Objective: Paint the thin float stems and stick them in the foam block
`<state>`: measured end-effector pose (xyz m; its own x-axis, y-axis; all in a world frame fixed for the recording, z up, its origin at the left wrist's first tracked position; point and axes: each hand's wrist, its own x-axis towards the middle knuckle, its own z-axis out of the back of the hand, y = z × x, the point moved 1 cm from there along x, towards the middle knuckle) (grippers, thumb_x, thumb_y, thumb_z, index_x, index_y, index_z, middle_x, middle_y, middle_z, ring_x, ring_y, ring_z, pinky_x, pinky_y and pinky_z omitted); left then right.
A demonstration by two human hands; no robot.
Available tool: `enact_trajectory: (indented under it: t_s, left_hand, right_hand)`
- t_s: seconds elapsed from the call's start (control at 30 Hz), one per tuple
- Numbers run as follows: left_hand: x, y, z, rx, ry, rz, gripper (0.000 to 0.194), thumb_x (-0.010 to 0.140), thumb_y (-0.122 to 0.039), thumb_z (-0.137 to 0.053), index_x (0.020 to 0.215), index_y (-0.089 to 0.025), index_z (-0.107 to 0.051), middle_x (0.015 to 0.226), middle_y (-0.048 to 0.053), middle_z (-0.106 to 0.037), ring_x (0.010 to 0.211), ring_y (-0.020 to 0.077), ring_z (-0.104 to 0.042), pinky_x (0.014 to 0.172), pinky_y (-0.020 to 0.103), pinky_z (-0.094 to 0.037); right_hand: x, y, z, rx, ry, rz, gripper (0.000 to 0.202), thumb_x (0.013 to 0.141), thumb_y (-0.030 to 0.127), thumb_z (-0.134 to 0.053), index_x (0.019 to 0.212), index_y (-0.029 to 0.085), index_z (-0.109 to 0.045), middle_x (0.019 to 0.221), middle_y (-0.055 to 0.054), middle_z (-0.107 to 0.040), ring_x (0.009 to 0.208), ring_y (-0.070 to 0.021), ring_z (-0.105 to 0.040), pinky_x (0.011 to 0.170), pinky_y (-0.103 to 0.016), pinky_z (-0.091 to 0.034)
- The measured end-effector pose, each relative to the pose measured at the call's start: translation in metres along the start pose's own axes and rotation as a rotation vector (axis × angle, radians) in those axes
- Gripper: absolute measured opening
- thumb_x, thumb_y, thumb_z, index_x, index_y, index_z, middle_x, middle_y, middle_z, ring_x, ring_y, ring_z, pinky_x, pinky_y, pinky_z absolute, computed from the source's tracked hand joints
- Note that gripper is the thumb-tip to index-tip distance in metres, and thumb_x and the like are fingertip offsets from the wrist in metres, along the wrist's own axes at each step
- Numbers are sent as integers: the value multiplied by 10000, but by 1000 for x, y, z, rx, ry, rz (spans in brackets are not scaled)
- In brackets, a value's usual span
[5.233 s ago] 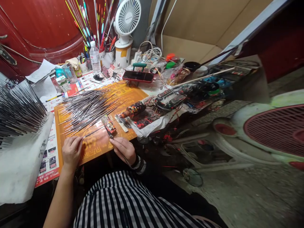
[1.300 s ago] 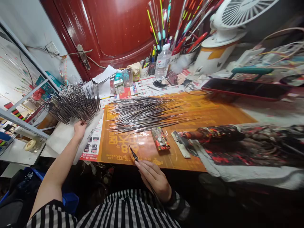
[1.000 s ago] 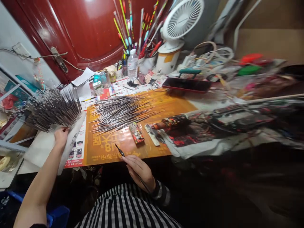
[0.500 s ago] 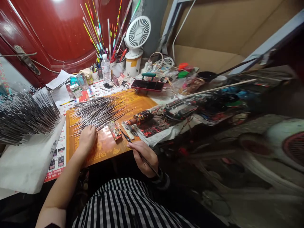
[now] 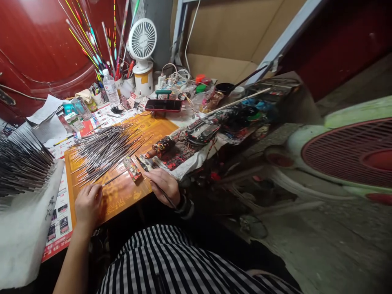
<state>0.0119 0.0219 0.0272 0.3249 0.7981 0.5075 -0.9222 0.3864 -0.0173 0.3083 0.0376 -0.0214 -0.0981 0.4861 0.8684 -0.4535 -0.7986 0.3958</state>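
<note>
Left hand (image 5: 88, 204) is pinching a stick (image 5: 115, 178), seemingly light, best held by this near end; right hand (image 5: 163, 185) is gripping a brush (image 5: 142, 165).

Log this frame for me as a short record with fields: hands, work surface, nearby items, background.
Left hand: the left hand holds one thin stick
Right hand: the right hand holds a dark-tipped brush, pointing away from the body
Work surface: orange mat
On the mat: a loose pile of sticks; a paint-smeared block between the hands
Left side: white foam block, many sticks standing in it
Behind: dark-screened phone, water bottle, white fan
Unclear: whether the brush tip touches anything
</note>
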Motion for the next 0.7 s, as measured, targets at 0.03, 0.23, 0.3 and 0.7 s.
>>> enact_trajectory:
  t_s: [0.03, 0.23, 0.3, 0.7]
  left_hand:
    - [-3, 0, 1, 9, -10, -9, 122, 947, -228, -534, 1014, -233, -636, 975, 62, -699, 888, 218, -639, 820, 332, -476]
    - [-11, 8, 2, 78, -64, -54, 101, 936, -213, -583, 1009, -223, -653, 953, 53, -703, 856, 208, -638, 804, 324, -481]
    - [-12, 11, 1, 85, -96, -79, 102, 925, -205, -608, 1012, -214, -662, 952, 46, -710, 841, 198, -631, 801, 316, -481]
    - [-15, 16, 0, -25, -198, -128, 208, 885, -143, -662, 1089, -184, -678, 941, 70, -714, 825, 194, -619, 807, 322, -493]
  right_hand:
    - [2, -2, -4, -2, 6, -12, 479, 961, 116, -493, 1432, 196, -517, 1191, -115, -723, 1112, -218, -692, 946, -420, -606]
    - [4, -9, -25, -36, 55, -70, 532, 986, 117, -475, 1512, 180, -422, 1367, -136, -643, 1280, -219, -614, 1075, -417, -547]
    - [2, -12, -28, -58, 95, -90, 531, 1000, 137, -456, 1527, 183, -402, 1398, -130, -623, 1307, -222, -599, 1099, -416, -533]
    - [-2, -15, -32, -118, 66, -98, 576, 1003, 136, -455, 1563, 202, -340, 1415, -108, -614, 1324, -231, -590, 1119, -415, -530]
